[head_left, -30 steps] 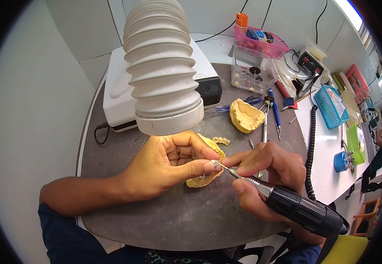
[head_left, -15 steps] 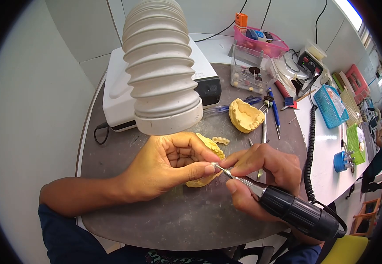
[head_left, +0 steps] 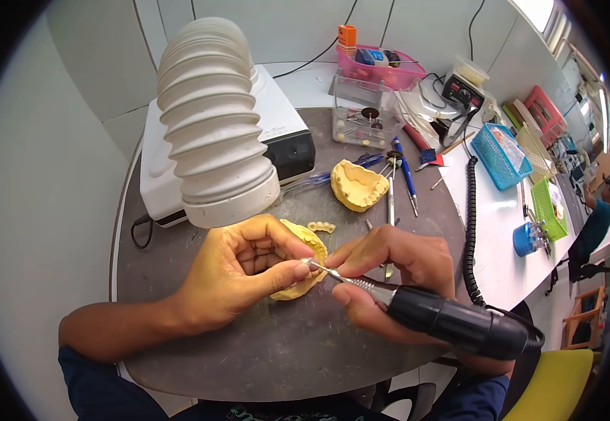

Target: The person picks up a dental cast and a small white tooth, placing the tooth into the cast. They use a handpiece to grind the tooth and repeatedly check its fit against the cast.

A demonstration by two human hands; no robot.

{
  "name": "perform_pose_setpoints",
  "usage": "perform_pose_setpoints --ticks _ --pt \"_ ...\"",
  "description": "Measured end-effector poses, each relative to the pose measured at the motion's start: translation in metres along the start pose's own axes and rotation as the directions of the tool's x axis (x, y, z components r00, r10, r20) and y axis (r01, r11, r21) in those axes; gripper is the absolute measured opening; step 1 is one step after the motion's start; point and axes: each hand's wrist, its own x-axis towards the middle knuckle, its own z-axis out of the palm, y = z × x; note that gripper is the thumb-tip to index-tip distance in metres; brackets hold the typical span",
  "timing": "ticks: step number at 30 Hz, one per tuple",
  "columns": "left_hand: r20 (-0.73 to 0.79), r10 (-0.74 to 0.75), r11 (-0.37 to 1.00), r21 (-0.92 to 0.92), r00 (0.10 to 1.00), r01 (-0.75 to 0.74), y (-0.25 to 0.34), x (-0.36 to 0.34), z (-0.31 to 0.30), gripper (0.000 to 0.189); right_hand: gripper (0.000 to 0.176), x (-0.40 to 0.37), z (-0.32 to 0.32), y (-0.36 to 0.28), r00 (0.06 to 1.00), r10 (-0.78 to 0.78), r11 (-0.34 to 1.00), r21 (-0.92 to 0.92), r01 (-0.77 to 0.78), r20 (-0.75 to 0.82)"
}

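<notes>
My left hand [head_left: 238,277] pinches a very small piece between thumb and forefinger, just above a yellow plaster dental cast [head_left: 303,261] that lies on the round grey bench [head_left: 277,351]. My right hand [head_left: 393,270] grips a black and metal rotary handpiece [head_left: 445,319] like a pen. Its thin bur tip [head_left: 313,264] touches the small piece at my left thumb. The piece itself is mostly hidden by my fingertips.
A white ribbed suction hose [head_left: 214,133] hangs over a white box unit [head_left: 277,133]. A second yellow cast [head_left: 357,184], a small tooth strip [head_left: 321,226], pens and tools [head_left: 403,179], a clear bur box [head_left: 365,116], a coiled black cord [head_left: 470,231] and coloured baskets [head_left: 505,156] lie beyond.
The view has shifted, so everything sits further left and lower. Both hands stay together; the handpiece tip keeps contact with the small piece at my left thumb.
</notes>
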Motion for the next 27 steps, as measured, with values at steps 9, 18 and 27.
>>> perform_pose_setpoints --ticks 9,18,27 --pt "0.216 0.37 0.842 0.334 0.904 -0.424 0.012 -0.014 0.004 0.011 0.017 -0.051 -0.063 -0.017 0.681 0.725 0.636 0.479 -0.605 -0.103" --pt "0.535 0.545 0.705 0.125 0.646 -0.698 0.016 -0.042 0.029 0.018 0.048 -0.074 -0.071 0.001 0.631 0.694 0.673 0.001 -0.74 -0.347" --pt "0.502 0.504 0.616 0.361 0.703 -0.7 0.015 -0.018 0.005 0.038 0.068 -0.036 -0.065 0.012 0.738 0.551 0.411 -0.643 -0.646 -0.389"
